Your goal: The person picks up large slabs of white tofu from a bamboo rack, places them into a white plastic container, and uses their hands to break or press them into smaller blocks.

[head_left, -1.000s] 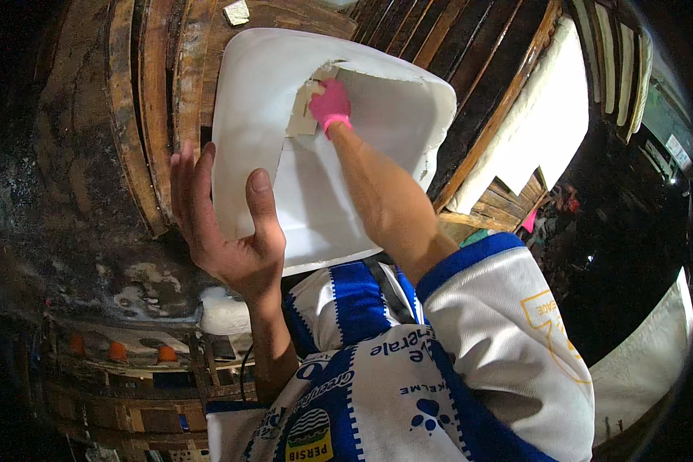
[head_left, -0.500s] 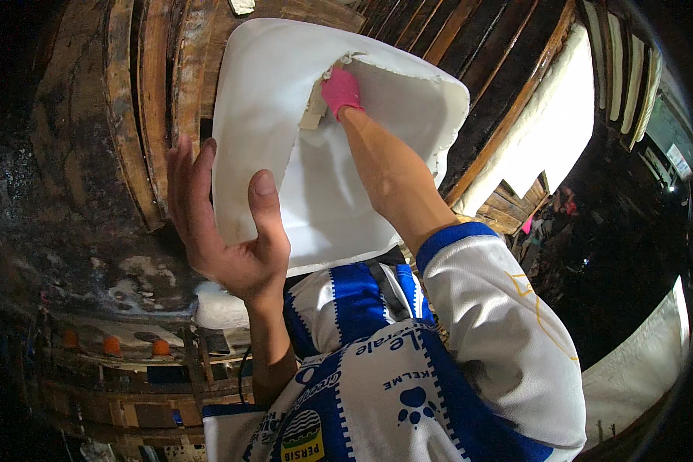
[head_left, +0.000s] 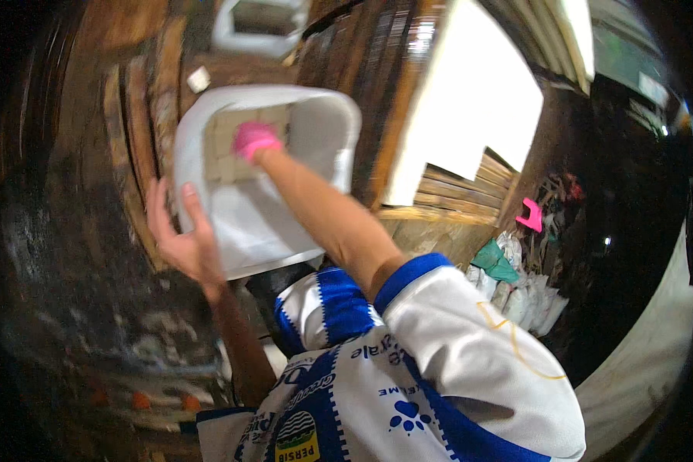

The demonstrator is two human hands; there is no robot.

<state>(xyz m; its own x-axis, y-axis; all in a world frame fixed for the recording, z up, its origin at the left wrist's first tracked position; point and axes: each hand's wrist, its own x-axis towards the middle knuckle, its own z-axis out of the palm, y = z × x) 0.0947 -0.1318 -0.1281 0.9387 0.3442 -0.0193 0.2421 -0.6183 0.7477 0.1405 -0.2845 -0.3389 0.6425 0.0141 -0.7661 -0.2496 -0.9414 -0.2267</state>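
Note:
A white plastic tub [head_left: 235,254] with a wide square mouth stands in front of me on dark wooden boards. Pale square blocks [head_left: 222,142] lie in rows against its far inner side. My right hand [head_left: 255,141], in a pink glove, reaches into the tub and is over or against these blocks. Motion blur smears its fingers, so whether it grips a block does not show. My bare left hand [head_left: 183,235] is at the tub's near left outer wall, fingers stretched up and thumb apart, seemingly resting against it.
Beyond the tub sit a small whitish block [head_left: 199,79] and a second white container [head_left: 258,48]. Wooden slats [head_left: 462,202] and a bright white sheet [head_left: 477,85] are at the right. White sacks [head_left: 527,296] and a pink plastic piece [head_left: 530,215] lie farther right.
The tub, tilted up toward me before, now sits lower and farther off, its mouth showing the blocks. My left hand has come to its side; my right hand remains inside.

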